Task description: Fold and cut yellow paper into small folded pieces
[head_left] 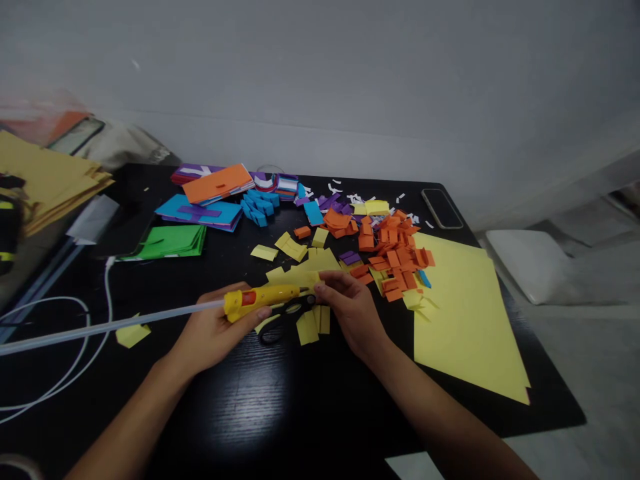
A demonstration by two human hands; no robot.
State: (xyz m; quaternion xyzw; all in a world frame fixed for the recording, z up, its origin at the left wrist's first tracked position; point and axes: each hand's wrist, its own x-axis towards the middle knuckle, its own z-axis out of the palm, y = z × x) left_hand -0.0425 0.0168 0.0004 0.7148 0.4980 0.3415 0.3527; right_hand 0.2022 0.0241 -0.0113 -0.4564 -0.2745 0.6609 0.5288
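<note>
My left hand [207,337] is wrapped round a yellow hot glue gun [263,297], which points right. A long translucent glue stick [165,322] runs out of its back end. My right hand [355,313] is closed at the fingertips on a small yellow paper piece [311,279] close to the nozzle. Black-handled scissors [273,328] lie just under the gun, their blades partly hidden. Around and beneath them are several cut yellow paper pieces [307,327].
Folded orange paper pieces [395,250] heap to the right, beside large yellow sheets [465,313]. Blue folded pieces [259,205], green paper [173,241] and an orange stack [220,183] sit farther back. A phone [442,208] lies at the far right. A white cable [85,360] loops at left.
</note>
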